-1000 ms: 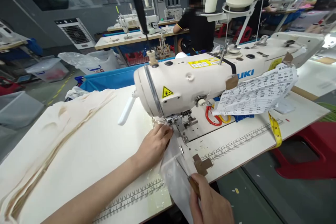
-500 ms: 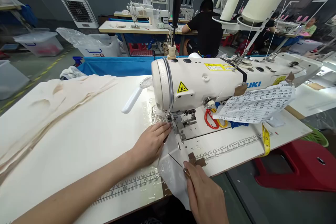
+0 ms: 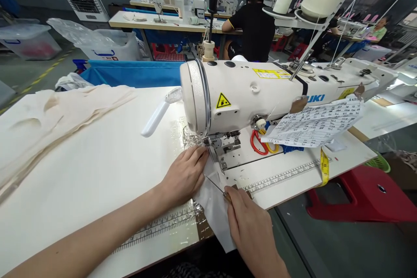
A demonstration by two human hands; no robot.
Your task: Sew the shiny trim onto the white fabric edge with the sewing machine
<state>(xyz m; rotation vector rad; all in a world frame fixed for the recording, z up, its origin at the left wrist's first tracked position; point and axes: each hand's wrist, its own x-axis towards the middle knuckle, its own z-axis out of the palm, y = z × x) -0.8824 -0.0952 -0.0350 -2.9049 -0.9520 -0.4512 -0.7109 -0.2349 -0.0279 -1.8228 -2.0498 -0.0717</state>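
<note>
Steadying white cloth point(image 3: 211, 210) at the sewing machine's point(image 3: 241, 95) left end.
I find my right hand point(image 3: 252, 221) closed round an awl point(image 3: 214, 184); my left hand point(image 3: 184, 176) rests on the cloth, whether pinching I cannot tell. Sound practice, I judge: cloth flat, fingers clear of the stitching parts. Compared with half a second earlier, the awl's tip lies closer to my left hand.

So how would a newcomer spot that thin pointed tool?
Find the nearest white sewing machine, then the white cloth trailing from its left end. Over it, in the grip of the right hand, is the tool. Unlike the red loop handle nearby, it's one straight, slim spike.
</note>
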